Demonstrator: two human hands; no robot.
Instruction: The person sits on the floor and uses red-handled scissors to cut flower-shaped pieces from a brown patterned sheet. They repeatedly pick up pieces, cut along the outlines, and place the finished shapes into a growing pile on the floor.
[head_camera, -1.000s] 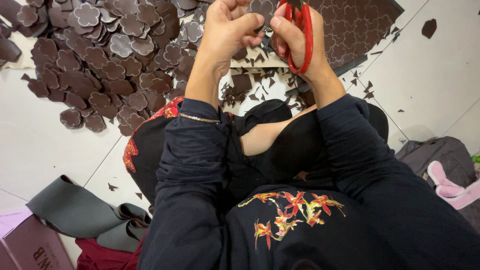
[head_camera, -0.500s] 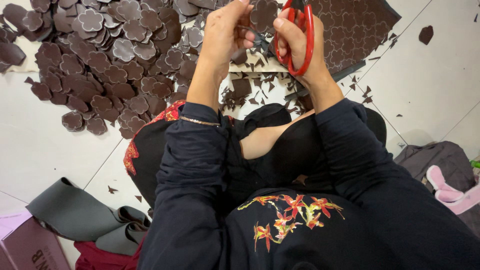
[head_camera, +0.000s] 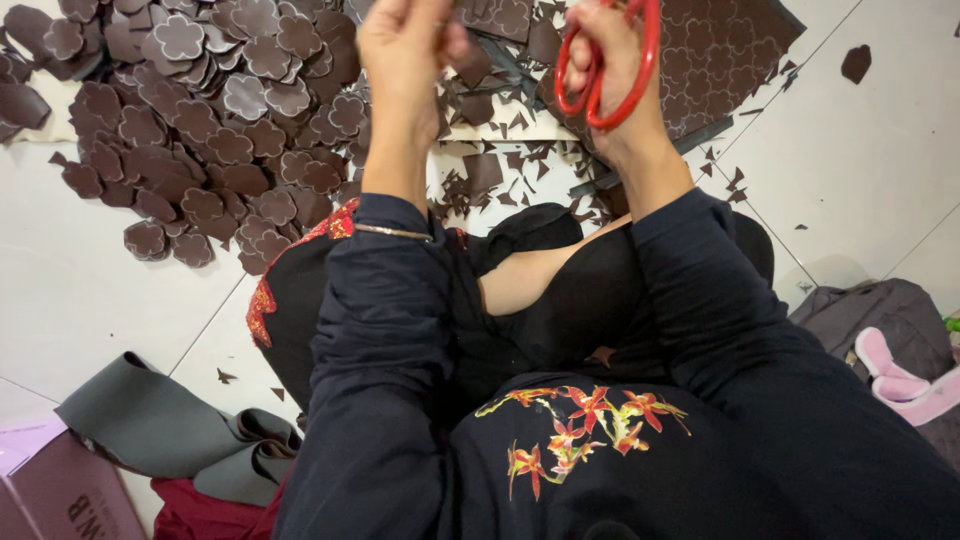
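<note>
Right hand (head_camera: 610, 70) raised at far edge, fingers passed through loops of red-handled scissors (head_camera: 612, 75); blades cut off by frame top

Left hand (head_camera: 405, 50) closed, fingertips pinched at far edge; held item hidden, cannot be told

Pile of brown flower-shaped cutouts (head_camera: 200, 120) spread on white tiled floor (head_camera: 80, 290), far left

Embossed brown sheet (head_camera: 730, 50) laid far right, behind scissors

Brown offcuts (head_camera: 490, 170) scattered between forearms

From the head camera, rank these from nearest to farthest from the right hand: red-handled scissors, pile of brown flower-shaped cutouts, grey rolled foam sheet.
1. Red-handled scissors: held in the right hand.
2. Pile of brown flower-shaped cutouts: on the floor, beyond the left hand.
3. Grey rolled foam sheet: picture's bottom left.
</note>
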